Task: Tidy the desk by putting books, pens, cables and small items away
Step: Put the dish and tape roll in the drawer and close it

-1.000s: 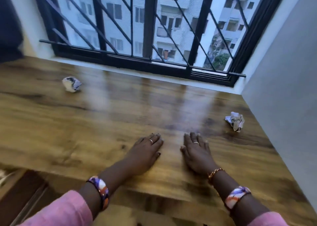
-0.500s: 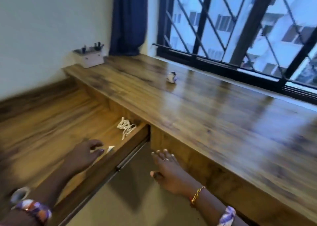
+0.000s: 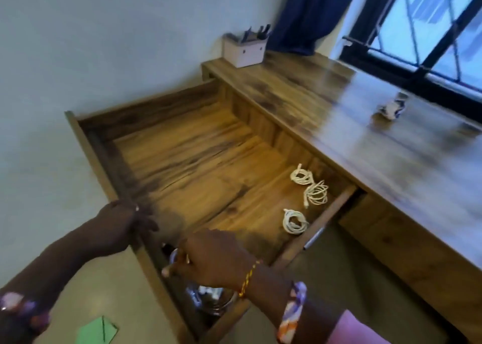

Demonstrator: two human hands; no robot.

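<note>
Although the drawer [image 3: 198,161] stands pulled well out from under the counter [image 3: 352,124], we judge the tidying only partly done. Three coiled white cables [image 3: 307,187] already lie on the drawer floor near its right wall, two touching each other and one [image 3: 294,221] just beside them nearer us. Pens stand upright in a pale holder [image 3: 245,47] at the counter's far corner against the wall. One crumpled paper ball [image 3: 392,106] remains on the counter near the window, and a green sheet [image 3: 97,332] lies on the floor. The drawer's long axis runs along the counter edge; its open mouth faces up.

The left hand [image 3: 122,226] grips the drawer's front panel, fingers curled over its top edge. The right hand [image 3: 208,255] reaches into the near corner, fingers curled at the rim of a glass jar [image 3: 208,299]; we cannot tell whether it truly grips it.
</note>
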